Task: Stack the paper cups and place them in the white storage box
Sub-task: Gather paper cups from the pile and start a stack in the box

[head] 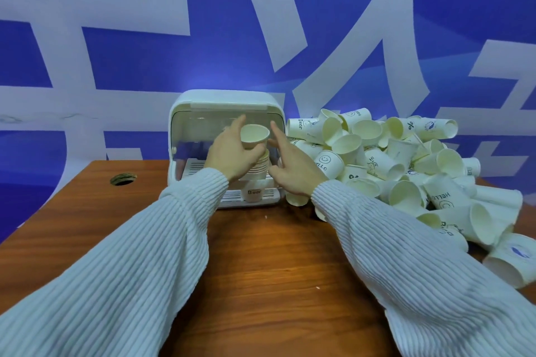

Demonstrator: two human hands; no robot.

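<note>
My left hand (232, 151) grips a stack of nested paper cups (256, 153), its top cup open toward me, held in front of the white storage box (203, 101). The box stands at the table's far middle with its clear front lid raised. The stack's bottom cup shows brown print near the box's slatted tray. My right hand (293, 165) hovers just right of the stack with fingers spread and straight, holding nothing. A large heap of loose paper cups (400, 171) lies to the right of the box.
The wooden table (261, 264) has a round cable hole (123, 179) at the far left. A blue wall with large white characters rises right behind the box. The cup heap spreads to the table's right edge.
</note>
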